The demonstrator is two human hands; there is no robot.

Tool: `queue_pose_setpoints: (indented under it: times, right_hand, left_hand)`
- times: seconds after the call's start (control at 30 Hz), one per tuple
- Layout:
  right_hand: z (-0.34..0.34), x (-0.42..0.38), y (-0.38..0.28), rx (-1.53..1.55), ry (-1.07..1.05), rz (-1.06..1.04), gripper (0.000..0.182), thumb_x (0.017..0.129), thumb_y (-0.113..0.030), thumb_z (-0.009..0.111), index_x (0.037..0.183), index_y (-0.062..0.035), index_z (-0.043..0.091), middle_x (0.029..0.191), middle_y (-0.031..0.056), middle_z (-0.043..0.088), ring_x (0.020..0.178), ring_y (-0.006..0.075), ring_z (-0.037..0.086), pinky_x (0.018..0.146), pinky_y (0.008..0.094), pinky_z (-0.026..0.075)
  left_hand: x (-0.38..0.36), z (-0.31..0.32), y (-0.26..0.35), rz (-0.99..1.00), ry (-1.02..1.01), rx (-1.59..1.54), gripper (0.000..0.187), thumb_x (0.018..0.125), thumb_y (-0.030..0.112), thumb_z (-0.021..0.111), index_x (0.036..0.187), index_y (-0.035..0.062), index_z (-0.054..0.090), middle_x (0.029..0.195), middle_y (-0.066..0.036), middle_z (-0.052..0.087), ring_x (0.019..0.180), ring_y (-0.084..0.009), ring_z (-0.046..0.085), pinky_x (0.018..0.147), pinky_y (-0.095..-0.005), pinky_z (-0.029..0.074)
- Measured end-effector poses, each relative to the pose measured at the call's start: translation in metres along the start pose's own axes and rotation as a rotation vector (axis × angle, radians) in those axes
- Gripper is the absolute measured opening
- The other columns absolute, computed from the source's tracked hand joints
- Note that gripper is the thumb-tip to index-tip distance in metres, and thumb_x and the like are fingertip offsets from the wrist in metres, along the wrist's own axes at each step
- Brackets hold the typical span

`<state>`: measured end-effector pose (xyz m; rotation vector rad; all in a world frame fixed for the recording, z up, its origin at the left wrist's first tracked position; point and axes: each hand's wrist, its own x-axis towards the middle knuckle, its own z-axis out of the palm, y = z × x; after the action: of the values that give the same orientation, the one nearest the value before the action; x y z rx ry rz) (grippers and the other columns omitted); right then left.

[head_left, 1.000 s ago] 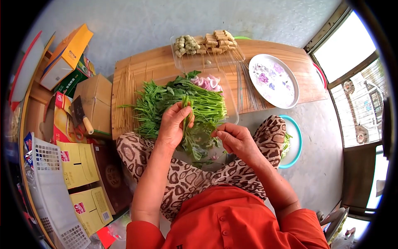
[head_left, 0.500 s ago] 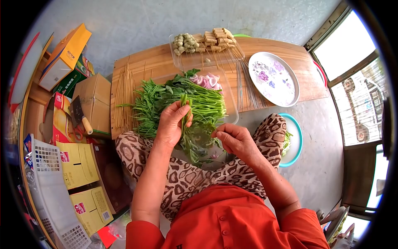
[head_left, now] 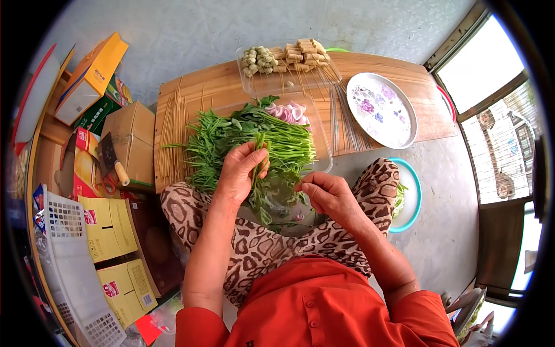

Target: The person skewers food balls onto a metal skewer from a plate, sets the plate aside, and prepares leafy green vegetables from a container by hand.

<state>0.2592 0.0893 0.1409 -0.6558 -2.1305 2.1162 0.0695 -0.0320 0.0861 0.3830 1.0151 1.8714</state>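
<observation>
My left hand is closed around a small bunch of leafy greens, stems up and leaves hanging toward my lap. To its right, my right hand is pinched shut beside the leaf tips; whatever its fingertips hold is too small to make out. Just beyond both hands, a large heap of leafy greens lies in a clear plastic tray, its pale stems pointing right. Pink onion-like slices sit at the tray's back corner.
Thin wooden skewers lie on the table's left side. Behind stands a tray with skewered rolls and greenish balls. A floral plate is at right, and a blue-rimmed basin stands on the floor. A cleaver leans by boxes.
The bunch in my left hand has shifted slightly, and its hanging leaves now sit a little higher. Both hands stay almost in place.
</observation>
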Motion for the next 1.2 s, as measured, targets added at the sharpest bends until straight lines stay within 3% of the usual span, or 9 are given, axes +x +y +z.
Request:
queue_pose_setpoints:
  times: [0.27,0.4,0.47,0.57,0.67,0.9,1.2]
  right_hand:
    - [0.001,0.003,0.002,-0.002,-0.009,0.024,0.021,0.094,-0.016,0.051,0.095,0.0015,0.061,0.056,-0.0006,0.046,0.047,0.0063,0.043,0.045,0.0237,0.035]
    - [0.002,0.006,0.004,-0.033,0.024,0.017,0.020,0.094,-0.017,0.051,0.096,0.0001,0.062,0.055,-0.0009,0.046,0.048,0.0065,0.042,0.046,0.0238,0.036]
    - [0.002,0.007,0.006,-0.027,0.029,0.013,0.020,0.094,-0.017,0.051,0.096,-0.0004,0.062,0.056,-0.0009,0.046,0.049,0.0066,0.042,0.047,0.0239,0.036]
    - [-0.001,0.005,0.007,-0.010,0.050,0.005,0.021,0.094,-0.017,0.051,0.096,0.0000,0.063,0.056,-0.0009,0.046,0.049,0.0065,0.043,0.047,0.0231,0.036]
    - [-0.003,0.004,0.007,0.019,0.060,0.028,0.021,0.094,-0.017,0.051,0.096,0.0004,0.063,0.056,-0.0013,0.046,0.050,0.0062,0.043,0.047,0.0225,0.035]
    - [-0.003,0.002,0.010,0.050,0.039,0.013,0.020,0.094,-0.016,0.051,0.096,0.0004,0.063,0.057,-0.0022,0.046,0.049,0.0054,0.042,0.046,0.0217,0.034]
    - [0.000,0.002,0.008,0.037,0.017,0.026,0.021,0.094,-0.017,0.051,0.096,0.0008,0.062,0.056,-0.0021,0.046,0.048,0.0053,0.042,0.046,0.0222,0.035]
  left_hand:
    - [-0.003,-0.001,-0.005,-0.080,-0.051,0.031,0.015,0.084,0.013,0.067,0.095,0.0042,0.061,0.079,-0.002,0.058,0.066,-0.0117,0.054,0.055,-0.0247,0.042]
    - [-0.004,0.006,-0.004,-0.122,0.031,0.069,0.018,0.085,0.015,0.067,0.098,0.0034,0.062,0.084,-0.004,0.062,0.073,-0.0132,0.059,0.060,-0.0262,0.045]
    - [-0.003,0.010,-0.006,-0.063,0.120,0.059,0.023,0.086,0.018,0.066,0.103,0.0023,0.063,0.081,-0.002,0.061,0.072,-0.0125,0.057,0.062,-0.0258,0.045]
    - [0.002,-0.002,-0.008,0.095,0.051,0.162,0.029,0.088,0.023,0.063,0.107,0.0010,0.063,0.082,-0.001,0.059,0.071,-0.0113,0.053,0.064,-0.0248,0.044]
    - [0.001,-0.001,-0.004,0.081,0.094,0.117,0.032,0.089,0.026,0.061,0.109,0.0001,0.062,0.083,-0.001,0.058,0.069,-0.0107,0.049,0.063,-0.0249,0.042]
    - [0.001,0.000,-0.007,0.093,0.039,0.079,0.017,0.091,0.020,0.060,0.099,0.0047,0.059,0.087,-0.001,0.057,0.069,-0.0114,0.050,0.061,-0.0254,0.040]
    - [0.000,0.000,-0.005,0.029,0.042,0.041,0.014,0.089,0.018,0.063,0.097,0.0068,0.058,0.084,-0.001,0.057,0.067,-0.0113,0.051,0.060,-0.0261,0.040]
